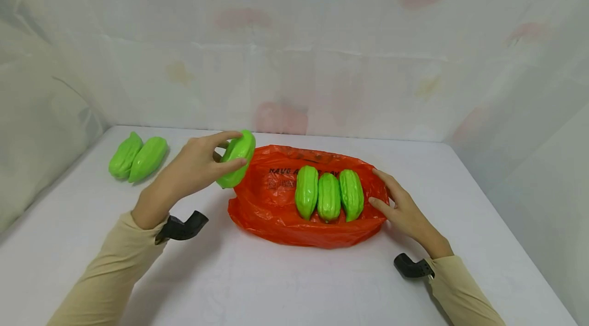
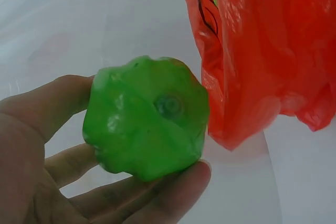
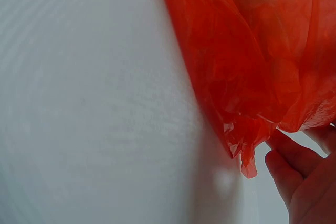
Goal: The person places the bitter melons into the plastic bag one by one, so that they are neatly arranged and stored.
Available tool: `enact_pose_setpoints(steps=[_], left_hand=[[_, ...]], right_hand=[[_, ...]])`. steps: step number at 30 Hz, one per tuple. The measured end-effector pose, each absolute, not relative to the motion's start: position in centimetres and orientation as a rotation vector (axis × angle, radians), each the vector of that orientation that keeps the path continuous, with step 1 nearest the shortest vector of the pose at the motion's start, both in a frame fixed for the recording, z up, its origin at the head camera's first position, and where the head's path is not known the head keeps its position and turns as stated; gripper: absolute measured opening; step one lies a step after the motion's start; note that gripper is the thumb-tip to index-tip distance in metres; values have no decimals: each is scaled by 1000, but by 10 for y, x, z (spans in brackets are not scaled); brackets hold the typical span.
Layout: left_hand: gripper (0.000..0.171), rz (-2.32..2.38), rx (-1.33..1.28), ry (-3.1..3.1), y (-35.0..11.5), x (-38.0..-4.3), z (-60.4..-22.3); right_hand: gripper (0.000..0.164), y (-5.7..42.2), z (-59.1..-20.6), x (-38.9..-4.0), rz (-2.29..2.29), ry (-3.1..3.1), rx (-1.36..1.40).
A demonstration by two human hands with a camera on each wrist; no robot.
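Observation:
My left hand (image 1: 195, 165) grips a glossy green ridged gourd (image 1: 238, 159) between thumb and fingers, raised at the left end of a red plastic bag (image 1: 271, 213). The left wrist view shows the dimpled end of this gourd (image 2: 142, 121), with fingers curled along its sides. The bag lies spread with its mouth gaping and black print on its inner face. Three similar gourds (image 1: 329, 197) sit side by side in its right half. At the bag's right edge, my right hand (image 1: 405, 211) holds the rim, thumb on the inner side; the right wrist view shows the fingers (image 3: 294, 153) by the crumpled plastic.
Two more green gourds (image 1: 149, 159) lie touching each other at the back left of the white table (image 1: 285, 285). A pale patterned cloth (image 1: 299, 75) hangs behind the table. Black wrist-worn camera mounts (image 1: 184, 226) jut from both sleeves.

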State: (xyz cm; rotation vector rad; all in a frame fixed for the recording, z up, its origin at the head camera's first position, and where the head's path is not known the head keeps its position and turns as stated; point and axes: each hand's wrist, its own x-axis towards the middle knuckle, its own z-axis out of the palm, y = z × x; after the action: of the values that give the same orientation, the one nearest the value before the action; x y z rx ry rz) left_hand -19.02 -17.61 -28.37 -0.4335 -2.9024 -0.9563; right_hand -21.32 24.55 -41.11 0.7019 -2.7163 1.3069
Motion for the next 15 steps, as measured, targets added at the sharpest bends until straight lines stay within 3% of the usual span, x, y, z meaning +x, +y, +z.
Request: enact_pose_setpoints(steps=[15], left_hand=[[57,-998,-449,-2890,-146,-196,-289]], right_hand=[[65,245,-411,-215,1305,-2726,693]])
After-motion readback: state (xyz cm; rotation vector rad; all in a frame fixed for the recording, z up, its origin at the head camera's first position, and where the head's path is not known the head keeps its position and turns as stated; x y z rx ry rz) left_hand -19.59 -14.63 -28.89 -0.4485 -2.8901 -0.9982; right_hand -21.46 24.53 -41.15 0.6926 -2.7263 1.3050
